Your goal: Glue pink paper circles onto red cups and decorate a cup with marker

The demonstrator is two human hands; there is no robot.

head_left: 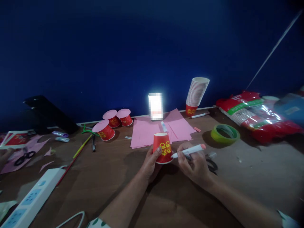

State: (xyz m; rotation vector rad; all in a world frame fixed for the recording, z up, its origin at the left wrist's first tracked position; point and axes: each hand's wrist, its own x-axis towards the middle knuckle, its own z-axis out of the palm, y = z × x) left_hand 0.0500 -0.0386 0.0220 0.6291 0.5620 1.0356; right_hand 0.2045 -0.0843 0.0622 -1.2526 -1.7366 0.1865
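Note:
A red paper cup (162, 148) with yellow characters is held upside down, rim at the bottom, in my left hand (151, 161), the thumb lying across its side. My right hand (193, 163) is closed around a white marker (192, 150) with a pinkish-red end. The marker's tip points left and is at the cup's lower right side; whether it touches the cup cannot be made out. Behind the cup lie pink paper sheets (142, 131) with a small glue stick (163, 126) on them. Black scissors (211, 165) are partly hidden behind my right hand.
Red cups with pink discs (104, 130) stand at the back left, a leaning cup stack (197, 93) at the back right. Green tape (225, 133) and a red package (249, 110) are right. A power strip (35, 196) and another person's hand (5, 156) are left.

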